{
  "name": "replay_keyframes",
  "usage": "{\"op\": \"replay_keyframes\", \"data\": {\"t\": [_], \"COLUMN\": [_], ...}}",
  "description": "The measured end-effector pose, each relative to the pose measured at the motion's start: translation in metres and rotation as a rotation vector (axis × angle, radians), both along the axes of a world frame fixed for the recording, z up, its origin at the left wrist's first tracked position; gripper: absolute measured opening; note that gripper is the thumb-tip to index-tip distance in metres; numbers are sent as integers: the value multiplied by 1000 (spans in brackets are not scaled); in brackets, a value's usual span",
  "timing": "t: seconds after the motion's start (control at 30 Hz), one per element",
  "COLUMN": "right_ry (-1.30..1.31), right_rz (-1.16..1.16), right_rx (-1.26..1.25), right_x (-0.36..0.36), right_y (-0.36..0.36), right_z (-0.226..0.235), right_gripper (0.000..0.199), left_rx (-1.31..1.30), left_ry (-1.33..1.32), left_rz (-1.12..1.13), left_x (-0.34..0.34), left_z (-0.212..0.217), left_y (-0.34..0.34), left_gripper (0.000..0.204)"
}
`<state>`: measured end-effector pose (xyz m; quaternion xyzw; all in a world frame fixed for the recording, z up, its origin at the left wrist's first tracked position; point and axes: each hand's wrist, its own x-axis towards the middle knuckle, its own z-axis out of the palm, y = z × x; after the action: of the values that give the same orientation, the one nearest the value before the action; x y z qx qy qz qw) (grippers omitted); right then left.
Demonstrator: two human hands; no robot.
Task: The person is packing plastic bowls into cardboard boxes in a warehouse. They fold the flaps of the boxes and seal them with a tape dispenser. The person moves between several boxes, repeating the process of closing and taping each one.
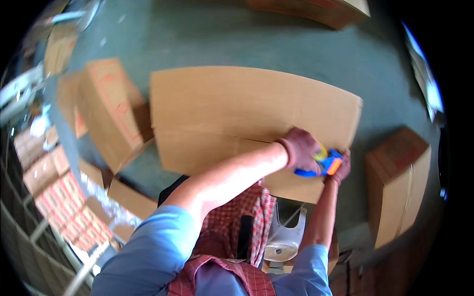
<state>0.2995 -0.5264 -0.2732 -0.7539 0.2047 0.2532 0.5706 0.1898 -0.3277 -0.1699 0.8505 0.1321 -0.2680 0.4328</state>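
A large flat-faced cardboard box [222, 106] lies in front of me, with a seam running across its top. Over its near right part, both my hands, in maroon work gloves, close around a blue and orange tape dispenser [323, 165] with a yellow roll. My left hand [302, 148] reaches across from the left and curls over the roll side. At the dispenser's orange end is my right hand [341, 168], by the box's right edge. Some fingers of both hands are hidden or blurred.
Upright cartons [111, 111] stand on the left, with opened boxes and stacked printed cartons [71, 207] nearer. Another carton [397, 185] stands on the right. At the far side lies one more box [316, 11]. A pale plastic stool [286, 241] is close below me.
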Motion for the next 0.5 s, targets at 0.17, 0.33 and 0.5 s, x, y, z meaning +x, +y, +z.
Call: {"op": "replay_keyframes", "data": {"t": [0.17, 0.33, 0.5], "right_ry": [-184, -341, -555], "right_rz": [503, 480, 703], "right_rx": [-627, -719, -899], "right_x": [35, 53, 46], "right_y": [-34, -58, -38], "right_z": [9, -3, 22], "right_gripper": [42, 52, 50], "left_rx": [152, 568, 780], "left_ry": [-98, 109, 614], "left_rz": [149, 211, 300], "left_x": [-152, -400, -496], "left_z": [29, 73, 105], "left_y": [51, 174, 222], "left_gripper": [51, 54, 55]}}
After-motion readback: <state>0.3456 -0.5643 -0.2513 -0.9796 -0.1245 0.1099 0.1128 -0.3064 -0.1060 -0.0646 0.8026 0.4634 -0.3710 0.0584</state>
